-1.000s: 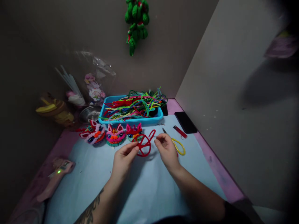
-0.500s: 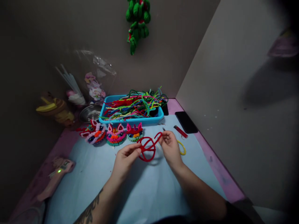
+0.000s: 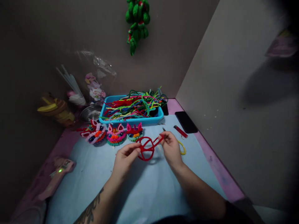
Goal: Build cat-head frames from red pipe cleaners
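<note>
Above the blue sheet, a round frame of red pipe cleaners with crossing spokes is held between my hands. My left hand pinches its left side between thumb and fingers. My right hand is closed on the loose end of a red pipe cleaner that sticks out from the frame's right side. Behind the frame stand three small animal heads made of pipe cleaners: a pink and white one, a pink one and a red one. Yellow-handled scissors lie partly hidden behind my right hand.
A blue tray full of coloured pipe cleaners stands at the back. To its right lie a black phone and a red lighter. A metal bowl and a pink glue gun are on the left. Grey walls enclose the table.
The loose end in my right hand has gone from a curved loop to a straighter, tighter piece. My left hand keeps its pinch, and the round frame has shifted slightly left.
</note>
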`<move>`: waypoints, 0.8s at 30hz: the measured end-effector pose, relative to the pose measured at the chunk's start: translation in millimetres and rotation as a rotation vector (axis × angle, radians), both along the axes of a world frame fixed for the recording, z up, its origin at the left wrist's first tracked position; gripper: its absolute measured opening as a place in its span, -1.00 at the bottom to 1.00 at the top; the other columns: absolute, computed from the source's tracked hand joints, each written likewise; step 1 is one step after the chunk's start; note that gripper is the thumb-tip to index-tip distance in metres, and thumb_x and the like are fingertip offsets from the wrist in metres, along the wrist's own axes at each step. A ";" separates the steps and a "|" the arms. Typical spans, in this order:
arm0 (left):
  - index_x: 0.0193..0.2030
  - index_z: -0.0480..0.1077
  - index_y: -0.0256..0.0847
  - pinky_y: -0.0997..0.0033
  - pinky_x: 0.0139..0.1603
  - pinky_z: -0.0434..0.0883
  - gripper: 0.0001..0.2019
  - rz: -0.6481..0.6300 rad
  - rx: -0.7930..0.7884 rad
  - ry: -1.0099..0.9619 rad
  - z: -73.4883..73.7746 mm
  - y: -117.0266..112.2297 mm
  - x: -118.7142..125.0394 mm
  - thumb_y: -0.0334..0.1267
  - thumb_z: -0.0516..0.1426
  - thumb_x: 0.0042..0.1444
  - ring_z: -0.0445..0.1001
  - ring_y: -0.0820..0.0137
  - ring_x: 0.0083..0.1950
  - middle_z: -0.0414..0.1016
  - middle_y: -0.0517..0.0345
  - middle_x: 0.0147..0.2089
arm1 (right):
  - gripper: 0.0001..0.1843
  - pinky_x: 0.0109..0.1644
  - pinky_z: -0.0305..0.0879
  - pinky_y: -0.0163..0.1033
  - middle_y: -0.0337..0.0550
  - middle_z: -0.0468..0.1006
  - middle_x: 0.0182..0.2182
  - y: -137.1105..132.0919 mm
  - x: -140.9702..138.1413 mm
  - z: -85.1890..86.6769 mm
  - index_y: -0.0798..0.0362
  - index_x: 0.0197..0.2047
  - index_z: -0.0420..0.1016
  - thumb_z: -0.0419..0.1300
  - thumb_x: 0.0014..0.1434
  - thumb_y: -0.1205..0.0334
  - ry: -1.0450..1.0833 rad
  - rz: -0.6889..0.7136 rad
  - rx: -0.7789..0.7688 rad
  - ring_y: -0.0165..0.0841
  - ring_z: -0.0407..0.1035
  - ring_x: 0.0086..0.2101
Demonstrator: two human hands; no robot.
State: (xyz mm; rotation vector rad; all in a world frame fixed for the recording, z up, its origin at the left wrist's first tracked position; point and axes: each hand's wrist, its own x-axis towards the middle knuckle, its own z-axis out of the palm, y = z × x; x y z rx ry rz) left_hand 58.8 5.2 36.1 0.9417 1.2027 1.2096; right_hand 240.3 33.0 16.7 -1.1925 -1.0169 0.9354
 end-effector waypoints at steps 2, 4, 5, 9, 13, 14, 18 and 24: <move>-0.27 0.57 -0.24 0.45 -0.29 0.39 -0.76 0.035 0.017 0.070 2.6 -0.5 0.5 -0.21 0.29 -0.11 0.49 0.39 -0.33 0.61 0.05 -0.31 | -0.84 -0.34 0.27 -0.33 -0.27 0.40 -0.44 -1.2 -0.2 1.3 0.03 -0.30 0.37 0.24 0.06 0.18 0.022 -0.009 0.031 -0.43 0.31 -0.41; -0.26 0.57 -0.24 0.47 -0.32 0.38 -0.76 0.065 0.035 0.167 6.2 -1.3 1.2 -0.20 0.27 -0.10 0.47 0.41 -0.36 0.61 0.07 -0.33 | -0.85 -0.34 0.28 -0.33 -0.27 0.41 -0.43 -3.3 -0.5 1.4 0.02 -0.30 0.37 0.24 0.07 0.19 0.041 -0.015 0.075 -0.44 0.31 -0.41; -0.25 0.57 -0.25 0.47 -0.34 0.37 -0.75 0.071 0.042 0.213 8.0 -1.8 1.5 -0.20 0.26 -0.09 0.46 0.41 -0.37 0.60 0.07 -0.35 | -0.86 -0.34 0.28 -0.33 -0.27 0.41 -0.43 -4.8 -0.7 1.1 0.02 -0.30 0.38 0.24 0.08 0.19 0.048 -0.020 0.098 -0.44 0.31 -0.42; -0.25 0.57 -0.26 0.48 -0.35 0.38 -0.75 0.062 0.066 0.304 12.0 -3.0 2.4 -0.19 0.23 -0.06 0.46 0.40 -0.38 0.61 0.07 -0.35 | -0.89 -0.36 0.29 -0.34 -0.27 0.42 -0.43 -11.5 -1.4 -0.3 0.01 -0.31 0.40 0.25 0.08 0.23 0.047 -0.024 0.183 -0.45 0.32 -0.43; -0.25 0.57 -0.27 0.46 -0.35 0.40 -0.74 0.051 0.082 0.317 9.8 -2.5 2.5 -0.18 0.22 -0.05 0.48 0.38 -0.37 0.61 0.06 -0.35 | -0.90 -0.34 0.31 -0.33 -0.24 0.45 -0.42 -15.6 -3.0 3.6 0.01 -0.33 0.42 0.27 0.05 0.24 0.016 0.017 0.234 -0.43 0.35 -0.41; -0.25 0.57 -0.27 0.45 -0.34 0.40 -0.74 0.047 0.086 0.317 9.0 -2.2 2.6 -0.18 0.22 -0.05 0.49 0.38 -0.37 0.61 0.05 -0.34 | -0.90 -0.35 0.32 -0.32 -0.24 0.45 -0.43 -16.0 -3.5 5.3 0.01 -0.34 0.42 0.27 0.05 0.23 0.006 0.032 0.225 -0.43 0.35 -0.42; -0.26 0.57 -0.25 0.42 -0.28 0.43 -0.77 0.024 0.102 0.317 8.4 -1.2 3.4 -0.20 0.22 -0.05 0.52 0.34 -0.32 0.62 0.04 -0.30 | -0.87 -0.41 0.30 -0.31 -0.25 0.45 -0.49 -16.3 -6.0 11.4 0.01 -0.38 0.42 0.26 0.03 0.16 -0.026 0.106 0.130 -0.42 0.33 -0.47; -0.29 0.56 -0.24 0.40 -0.26 0.45 -0.81 -0.021 0.114 0.273 13.0 -2.3 5.9 -0.25 0.20 -0.05 0.54 0.33 -0.33 0.62 0.05 -0.33 | -0.86 -0.40 0.29 -0.31 -0.25 0.47 -0.50 -16.7 -6.9 12.7 0.01 -0.39 0.44 0.27 0.01 0.14 -0.017 0.173 0.054 -0.41 0.34 -0.47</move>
